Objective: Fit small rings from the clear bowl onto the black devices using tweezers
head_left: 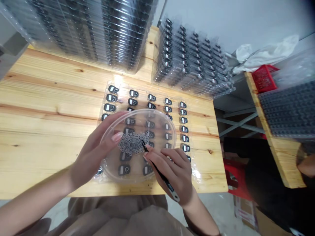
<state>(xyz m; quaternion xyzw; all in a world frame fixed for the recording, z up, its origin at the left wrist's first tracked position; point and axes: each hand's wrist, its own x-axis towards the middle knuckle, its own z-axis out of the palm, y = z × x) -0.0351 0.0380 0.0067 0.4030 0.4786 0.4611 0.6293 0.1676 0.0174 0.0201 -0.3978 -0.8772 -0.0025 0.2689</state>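
My left hand [94, 146] grips the left rim of a round clear plastic lid [157, 114], its thumb over the inside. A heap of small grey ring-shaped parts [129, 144] lies in the lid. In my right hand [176, 170] is a pair of black tweezers [161, 173], closed on by the fingers, with the tips down at the right side of the heap. Whether the tips hold a part is too small to tell. Beneath the lid lies a clear blister tray [147, 93] with rows of small black devices [184, 129], some seen through the lid.
Tall stacks of filled clear trays stand at the back left [98, 32] and back right [192, 59] of the wooden table [49, 114]. Further right are a red basket [264, 78], a red stool [235, 177] and another person's arm [307, 165] at a second table.
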